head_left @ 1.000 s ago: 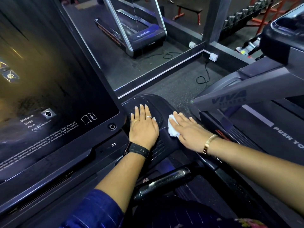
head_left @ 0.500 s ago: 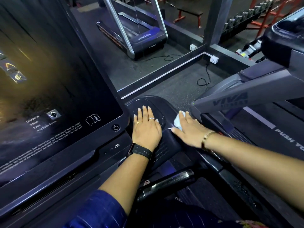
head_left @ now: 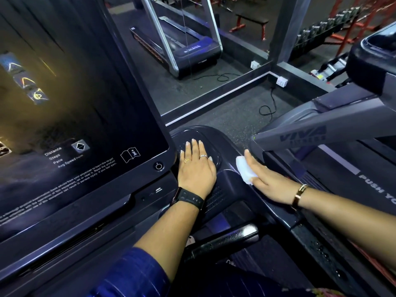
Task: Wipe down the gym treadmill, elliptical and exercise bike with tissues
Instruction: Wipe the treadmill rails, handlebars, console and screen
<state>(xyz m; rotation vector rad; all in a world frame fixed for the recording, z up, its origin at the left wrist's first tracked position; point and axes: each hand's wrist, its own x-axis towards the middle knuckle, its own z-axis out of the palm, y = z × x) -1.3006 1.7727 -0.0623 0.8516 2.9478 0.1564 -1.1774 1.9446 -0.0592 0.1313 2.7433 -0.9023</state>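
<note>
right hand (head_left: 264,177) pressing tissue (head_left: 244,170), VIVA treadmill (head_left: 304,133)

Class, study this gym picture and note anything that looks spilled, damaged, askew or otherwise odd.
Small droplets speckle the handlebar and the side rail at lower right, probably spray not yet wiped. A cable lies looped loose on the floor. Nothing looks broken.
</note>
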